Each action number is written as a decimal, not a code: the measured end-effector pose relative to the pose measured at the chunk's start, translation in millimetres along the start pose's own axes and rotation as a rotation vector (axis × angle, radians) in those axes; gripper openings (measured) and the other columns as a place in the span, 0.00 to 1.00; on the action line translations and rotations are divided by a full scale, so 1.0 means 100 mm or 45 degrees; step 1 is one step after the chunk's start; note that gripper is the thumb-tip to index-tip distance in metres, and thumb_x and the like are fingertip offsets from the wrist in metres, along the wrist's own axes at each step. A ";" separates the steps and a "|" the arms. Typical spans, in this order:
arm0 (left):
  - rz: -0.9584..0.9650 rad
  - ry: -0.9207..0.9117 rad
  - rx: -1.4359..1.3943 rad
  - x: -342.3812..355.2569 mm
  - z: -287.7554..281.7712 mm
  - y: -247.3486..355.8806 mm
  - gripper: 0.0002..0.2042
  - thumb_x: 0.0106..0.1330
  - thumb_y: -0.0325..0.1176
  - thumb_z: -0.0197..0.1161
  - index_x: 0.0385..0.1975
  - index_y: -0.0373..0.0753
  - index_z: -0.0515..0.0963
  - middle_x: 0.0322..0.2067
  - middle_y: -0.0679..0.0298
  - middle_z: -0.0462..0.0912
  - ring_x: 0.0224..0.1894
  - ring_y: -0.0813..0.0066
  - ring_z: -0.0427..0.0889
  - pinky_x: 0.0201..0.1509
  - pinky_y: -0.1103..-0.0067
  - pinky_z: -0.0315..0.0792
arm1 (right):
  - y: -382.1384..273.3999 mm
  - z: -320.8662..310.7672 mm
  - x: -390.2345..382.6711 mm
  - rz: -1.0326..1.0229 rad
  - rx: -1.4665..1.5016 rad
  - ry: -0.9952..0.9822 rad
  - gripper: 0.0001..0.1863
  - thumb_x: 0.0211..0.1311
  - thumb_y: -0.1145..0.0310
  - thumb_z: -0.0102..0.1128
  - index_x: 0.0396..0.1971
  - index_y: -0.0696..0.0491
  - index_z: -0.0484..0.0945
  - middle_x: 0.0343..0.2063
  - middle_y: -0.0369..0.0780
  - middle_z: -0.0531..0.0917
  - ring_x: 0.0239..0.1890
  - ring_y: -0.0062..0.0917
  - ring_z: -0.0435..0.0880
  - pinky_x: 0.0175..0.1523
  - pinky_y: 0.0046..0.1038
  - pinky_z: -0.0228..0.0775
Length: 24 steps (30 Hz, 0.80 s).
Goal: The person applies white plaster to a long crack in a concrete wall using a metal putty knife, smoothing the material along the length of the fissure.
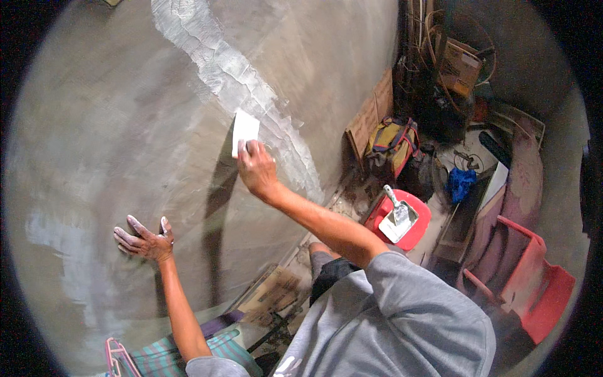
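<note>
My right hand (257, 168) is closed around the lower end of a white flat scraper (245, 131). The scraper is at the grey wall (182, 151), along the left side of a rough, ridged band of whitish filler (235, 72) that slants down to the right. Farther left and lower, my left hand (146, 240) lies on the wall with its fingers spread, holding nothing. White residue covers its fingers. A putty knife (397, 206) rests across a white tray (409, 220) of pale filler, which sits on a red stool (422, 237) to the right of my right arm.
Beside the wall lie a yellow and red bag (391, 141) and a wooden board (369, 116). A cardboard box (460, 66) stands at the far right. Nearer are a blue plastic bundle (461, 183) and a red plastic chair (527, 276). Striped cloth (157, 358) hangs at lower left.
</note>
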State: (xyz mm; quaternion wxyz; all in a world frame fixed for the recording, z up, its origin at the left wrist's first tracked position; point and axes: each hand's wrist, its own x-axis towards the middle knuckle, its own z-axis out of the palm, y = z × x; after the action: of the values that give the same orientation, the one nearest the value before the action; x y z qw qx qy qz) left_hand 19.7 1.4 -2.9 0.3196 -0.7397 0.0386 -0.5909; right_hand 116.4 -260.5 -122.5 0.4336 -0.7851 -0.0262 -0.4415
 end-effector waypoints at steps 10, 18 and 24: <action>0.004 -0.036 -0.031 0.06 -0.04 0.04 0.38 0.58 0.63 0.51 0.63 0.43 0.60 0.64 0.45 0.51 0.65 0.44 0.53 0.63 0.49 0.51 | 1.13 -0.34 0.30 1.372 0.866 0.000 0.09 0.48 0.71 0.57 0.16 0.62 0.76 0.15 0.34 0.76 0.17 0.17 0.71 0.21 0.31 0.63; -0.022 -0.062 -0.024 0.01 -0.04 0.01 0.38 0.58 0.63 0.50 0.63 0.42 0.61 0.63 0.45 0.53 0.65 0.44 0.53 0.63 0.49 0.51 | 0.72 -0.54 1.01 1.171 1.069 0.002 0.08 0.50 0.78 0.55 0.13 0.61 0.71 0.16 0.35 0.73 0.17 0.19 0.70 0.21 0.27 0.63; -0.049 -0.051 -0.021 0.02 -0.04 0.00 0.38 0.57 0.66 0.46 0.62 0.44 0.63 0.63 0.46 0.53 0.65 0.44 0.54 0.63 0.50 0.50 | 0.30 -0.65 1.59 1.132 1.038 -0.006 0.08 0.48 0.79 0.55 0.13 0.62 0.72 0.16 0.37 0.73 0.18 0.20 0.71 0.22 0.28 0.64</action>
State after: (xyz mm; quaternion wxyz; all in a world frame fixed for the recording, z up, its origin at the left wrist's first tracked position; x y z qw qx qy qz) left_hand 16.9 -1.4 -0.5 0.3028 -0.7547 0.0227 -0.5816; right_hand 182.4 -378.8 -13.2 0.8427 -0.4921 0.1364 -0.1706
